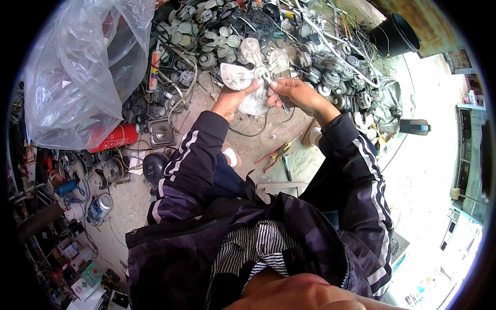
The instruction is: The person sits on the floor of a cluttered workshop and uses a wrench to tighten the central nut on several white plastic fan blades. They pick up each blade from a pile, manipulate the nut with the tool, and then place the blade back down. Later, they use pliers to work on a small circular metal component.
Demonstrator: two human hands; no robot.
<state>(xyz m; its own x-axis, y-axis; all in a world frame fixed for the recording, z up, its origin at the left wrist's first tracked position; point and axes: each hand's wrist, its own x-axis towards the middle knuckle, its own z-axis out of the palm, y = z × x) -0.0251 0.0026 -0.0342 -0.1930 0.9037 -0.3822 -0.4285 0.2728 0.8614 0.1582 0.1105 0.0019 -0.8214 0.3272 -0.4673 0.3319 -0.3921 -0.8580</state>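
A dusty, pale fan blade (236,76) with several broad paddles is held up in front of me. My left hand (232,101) grips its near side, thumb lying along a paddle close to the hub. In my right hand (300,96) is a metal wrench (282,103), pinched between thumb and fingers. One end of the wrench reaches the hub (263,73); the other points down toward the floor. Whether its jaw sits on a nut is too small to tell. Beneath the hands lie pliers (274,155) with red and yellow handles and another dark-handled tool (287,169).
Ahead spreads a heap of small fan motors (330,77), blades (222,41) and cables. To the left are a large clear plastic bag (82,72), a red cylinder (116,138), a sealant tube (154,70) and a metal lid (162,133). A black bucket (395,36) stands far right.
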